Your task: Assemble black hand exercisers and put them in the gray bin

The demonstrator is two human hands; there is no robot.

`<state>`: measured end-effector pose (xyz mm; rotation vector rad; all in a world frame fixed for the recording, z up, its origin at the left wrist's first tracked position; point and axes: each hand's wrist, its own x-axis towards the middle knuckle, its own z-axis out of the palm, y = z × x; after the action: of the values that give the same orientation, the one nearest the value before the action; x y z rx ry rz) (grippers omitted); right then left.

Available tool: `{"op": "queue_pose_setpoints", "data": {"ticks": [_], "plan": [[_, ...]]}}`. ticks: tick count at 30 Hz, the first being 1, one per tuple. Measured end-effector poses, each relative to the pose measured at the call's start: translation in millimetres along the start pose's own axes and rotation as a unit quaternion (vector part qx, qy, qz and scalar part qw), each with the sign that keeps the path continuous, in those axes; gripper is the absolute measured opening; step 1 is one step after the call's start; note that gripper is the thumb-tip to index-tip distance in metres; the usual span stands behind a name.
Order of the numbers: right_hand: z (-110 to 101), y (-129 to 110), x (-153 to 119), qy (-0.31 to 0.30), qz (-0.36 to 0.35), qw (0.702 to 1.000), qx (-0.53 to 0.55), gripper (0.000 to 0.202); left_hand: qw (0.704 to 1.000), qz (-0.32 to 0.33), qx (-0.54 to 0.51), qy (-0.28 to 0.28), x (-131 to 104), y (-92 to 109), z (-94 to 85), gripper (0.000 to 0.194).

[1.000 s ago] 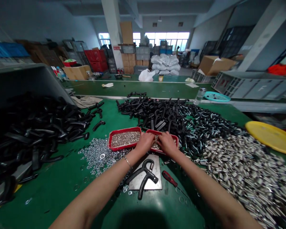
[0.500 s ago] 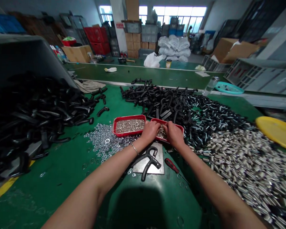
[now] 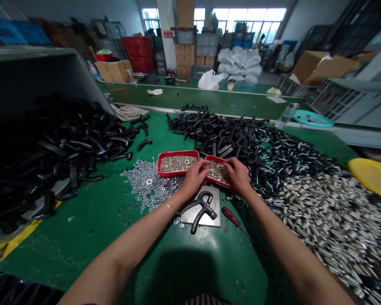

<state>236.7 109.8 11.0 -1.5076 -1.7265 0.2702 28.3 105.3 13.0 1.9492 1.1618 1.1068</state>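
My left hand is at the left end of the right red tray, fingers pinched together; anything between them is too small to make out. Over the right part of that tray is my right hand, its thumb and fingers closed at the small metal parts inside. The left red tray holds small metal pieces with a ring on top. Just below my hands, a black hand grip exerciser lies on a metal plate. A red-handled screwdriver rests right of the plate.
Loose nuts spread left of the trays. Black handles spill from a grey bin at left. More black parts pile behind, metal cylinders at right. A yellow lid and clear bottle stand farther right.
My hands have moved apart over the right tray, exposing more of its metal parts. The whole view has shifted slightly, so the table's contents appear farther right.
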Motion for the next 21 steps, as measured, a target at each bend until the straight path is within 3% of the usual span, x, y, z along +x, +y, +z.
{"op": "queue_pose_setpoints", "data": {"ticks": [3,7,9,12,21], "plan": [[-5,-16,-23,0.033,0.058,0.993,0.098,0.022,0.996,-0.048,-0.03,-0.064,-46,3,-17.1,0.012],[6,-32,-81,-0.119,0.184,0.918,0.331,0.028,0.992,-0.094,0.001,-0.079,-87,4,-24.0,0.006],[14,-32,-102,-0.133,0.217,0.902,0.348,0.031,0.994,-0.076,0.035,-0.074,-91,3,-21.2,0.006],[22,-26,-109,-0.104,0.223,0.925,0.291,0.031,0.993,-0.057,0.072,-0.074,-89,0,-15.6,0.009],[21,-25,-98,-0.138,0.118,0.975,0.131,0.023,0.99,-0.024,0.119,-0.078,-93,0,-14.4,0.011]]}}
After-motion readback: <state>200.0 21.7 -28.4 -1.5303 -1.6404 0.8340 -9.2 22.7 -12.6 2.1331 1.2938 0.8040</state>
